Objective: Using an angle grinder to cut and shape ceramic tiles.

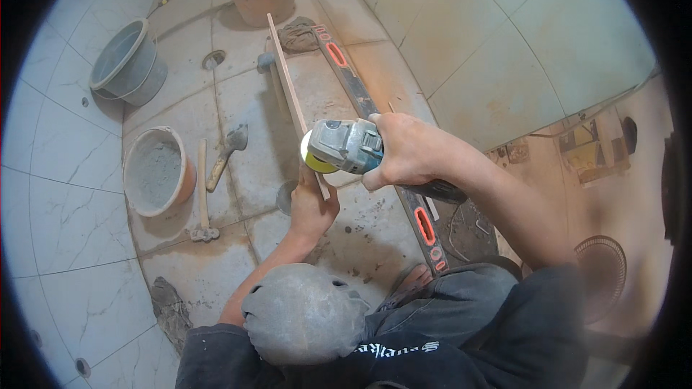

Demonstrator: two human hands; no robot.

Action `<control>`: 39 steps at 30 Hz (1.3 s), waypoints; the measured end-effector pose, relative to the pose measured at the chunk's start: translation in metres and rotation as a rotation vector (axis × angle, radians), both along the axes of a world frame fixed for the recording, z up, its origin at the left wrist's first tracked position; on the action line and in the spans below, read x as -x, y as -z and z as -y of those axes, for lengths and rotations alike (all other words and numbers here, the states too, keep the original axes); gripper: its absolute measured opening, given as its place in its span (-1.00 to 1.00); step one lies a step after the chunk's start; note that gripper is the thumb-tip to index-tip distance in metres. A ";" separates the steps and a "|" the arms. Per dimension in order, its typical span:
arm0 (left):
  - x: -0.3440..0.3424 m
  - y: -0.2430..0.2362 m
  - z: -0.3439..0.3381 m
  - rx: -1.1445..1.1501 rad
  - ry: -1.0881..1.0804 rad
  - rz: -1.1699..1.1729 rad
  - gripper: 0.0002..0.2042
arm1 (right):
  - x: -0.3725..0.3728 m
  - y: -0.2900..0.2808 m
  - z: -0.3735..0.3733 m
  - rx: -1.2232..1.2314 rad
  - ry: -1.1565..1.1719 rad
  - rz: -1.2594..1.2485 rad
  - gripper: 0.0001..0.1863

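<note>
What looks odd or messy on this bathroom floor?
The grey bucket at upper left is tipped onto its side. Mortar smears and crumbs dirty the floor tiles. A trowel and hammer lie loose beside the mortar-filled bucket. The right hand grips an angle grinder with bare fingers.

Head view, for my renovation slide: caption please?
Right hand runs an angle grinder along a tile strip steadied by left hand.

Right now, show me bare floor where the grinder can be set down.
Bare tile lies between the tile strip and the long level; more below the left hand, beside the knee pad. Crowded on the left: buckets, trowel, hammer.
</note>
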State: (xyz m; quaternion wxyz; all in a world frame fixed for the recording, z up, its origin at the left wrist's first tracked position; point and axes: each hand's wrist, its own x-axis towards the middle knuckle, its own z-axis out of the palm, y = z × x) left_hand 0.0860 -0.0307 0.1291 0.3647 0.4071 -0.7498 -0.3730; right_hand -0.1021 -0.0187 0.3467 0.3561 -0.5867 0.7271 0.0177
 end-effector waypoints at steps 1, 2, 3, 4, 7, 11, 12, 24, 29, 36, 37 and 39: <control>-0.001 0.001 0.000 0.002 0.000 0.002 -0.68 | 0.000 0.000 -0.001 0.002 0.000 0.002 -0.33; -0.002 0.002 0.001 0.017 0.003 -0.017 -0.67 | 0.000 0.001 -0.003 0.034 -0.024 0.002 -0.34; -0.004 0.004 0.001 0.033 0.006 -0.036 -0.66 | 0.000 0.002 -0.006 0.065 -0.048 0.002 -0.34; -0.003 0.001 0.000 0.030 0.006 -0.037 -0.66 | 0.000 0.002 -0.011 0.062 -0.048 0.001 -0.34; 0.002 -0.010 -0.001 -0.007 0.011 -0.037 -0.64 | -0.004 -0.003 -0.026 0.061 -0.060 0.001 -0.31; 0.004 -0.016 -0.002 -0.024 0.000 -0.043 -0.67 | -0.006 -0.001 -0.034 0.057 -0.088 -0.041 -0.29; 0.002 -0.013 -0.001 -0.027 0.006 -0.016 -0.68 | -0.007 -0.003 -0.033 0.051 -0.086 -0.030 -0.28; 0.004 -0.005 -0.002 -0.021 -0.062 -0.049 -0.77 | 0.000 -0.004 0.010 0.104 -0.019 0.056 -0.48; -0.002 0.006 0.002 0.007 -0.010 0.015 -0.70 | -0.001 -0.007 0.007 0.110 -0.038 0.069 -0.44; -0.002 0.003 0.001 -0.064 0.086 0.044 -0.09 | -0.004 -0.003 -0.029 0.045 -0.084 -0.028 -0.28; -0.001 0.001 0.000 -0.066 0.080 0.043 -0.09 | -0.006 -0.007 -0.030 0.015 -0.082 -0.026 -0.25; -0.002 0.000 0.000 -0.131 0.069 0.057 -0.07 | -0.005 -0.005 -0.026 0.014 -0.069 -0.030 -0.26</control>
